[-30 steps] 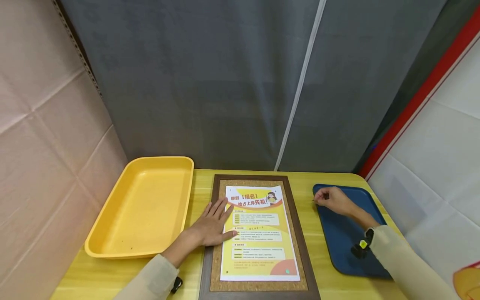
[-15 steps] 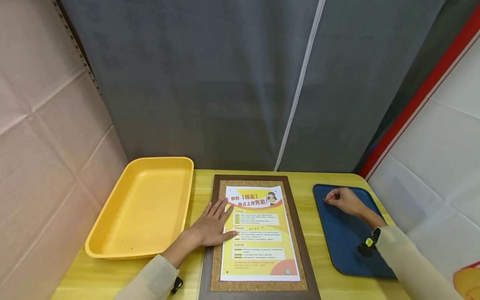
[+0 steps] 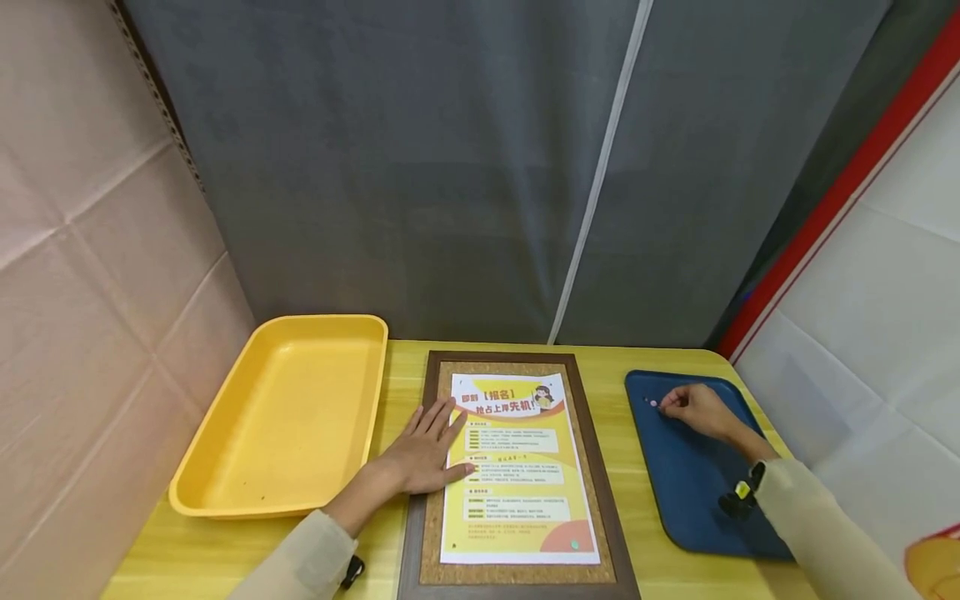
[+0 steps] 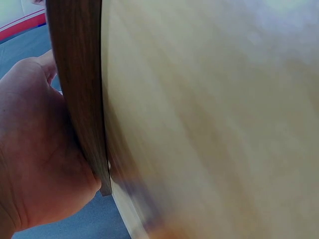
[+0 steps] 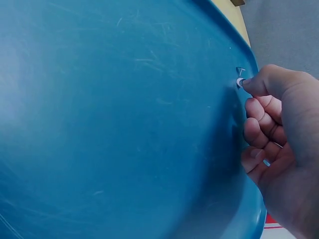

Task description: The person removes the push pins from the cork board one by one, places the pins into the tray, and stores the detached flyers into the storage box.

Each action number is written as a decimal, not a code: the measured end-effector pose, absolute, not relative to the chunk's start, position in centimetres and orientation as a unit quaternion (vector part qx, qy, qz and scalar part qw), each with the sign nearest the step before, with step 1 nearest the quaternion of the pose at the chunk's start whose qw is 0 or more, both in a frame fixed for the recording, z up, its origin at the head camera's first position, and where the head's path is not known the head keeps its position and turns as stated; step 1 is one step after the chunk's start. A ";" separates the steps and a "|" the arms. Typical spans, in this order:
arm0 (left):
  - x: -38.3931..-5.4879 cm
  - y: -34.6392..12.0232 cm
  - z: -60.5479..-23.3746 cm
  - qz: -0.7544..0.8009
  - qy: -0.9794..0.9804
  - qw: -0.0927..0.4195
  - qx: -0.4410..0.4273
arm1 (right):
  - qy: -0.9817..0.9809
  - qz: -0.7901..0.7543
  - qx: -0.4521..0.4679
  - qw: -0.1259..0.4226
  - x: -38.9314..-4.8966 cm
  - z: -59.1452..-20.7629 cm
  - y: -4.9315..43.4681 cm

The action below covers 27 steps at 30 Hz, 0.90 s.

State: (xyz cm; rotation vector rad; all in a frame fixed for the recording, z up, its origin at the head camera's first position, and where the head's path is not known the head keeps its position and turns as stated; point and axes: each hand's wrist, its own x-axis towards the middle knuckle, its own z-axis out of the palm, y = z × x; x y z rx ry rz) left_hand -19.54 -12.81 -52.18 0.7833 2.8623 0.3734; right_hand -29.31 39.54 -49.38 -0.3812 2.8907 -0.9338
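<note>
My left hand (image 3: 423,454) rests flat, fingers spread, on the left edge of a printed yellow-and-white sheet (image 3: 517,500). The sheet lies on a cork board with a brown frame (image 3: 603,500). In the left wrist view the heel of this left hand (image 4: 40,144) sits against the dark wooden frame (image 4: 79,74). My right hand (image 3: 701,412) is over the blue tray (image 3: 697,492), thumb and curled fingers at a small pushpin (image 5: 240,81) near the rim. The pushpin has a pale pink head and a thin metal point. The index fingertip is hidden behind the thumb.
A deep yellow tray (image 3: 300,417) stands left of the board. A small green spot (image 3: 575,544) shows at the sheet's lower right corner. A grey curtain (image 3: 420,167) hangs behind the yellow wood-grain table (image 3: 600,367); pale panels flank it.
My right hand has moved rightward from the blue tray's left rim to further inside it, and the pink pushpin head now shows at its fingertips. The left hand has stayed still.
</note>
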 end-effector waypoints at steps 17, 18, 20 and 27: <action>-19.2 -12.4 -50.5 0.088 0.960 0.082 0.254 | 0.948 -0.297 -0.111 0.039 -29.3 -49.8 39.7; -19.2 -12.4 -50.5 0.089 0.959 0.083 0.255 | 0.948 -0.296 -0.107 0.039 -29.2 -49.8 39.7; -19.2 -12.5 -50.8 0.103 0.957 0.080 0.259 | 0.949 -0.297 -0.104 0.037 -29.1 -49.7 39.7; -19.4 -12.6 -51.2 0.106 0.957 0.089 0.256 | 0.948 -0.301 -0.108 0.016 -28.8 -48.9 39.3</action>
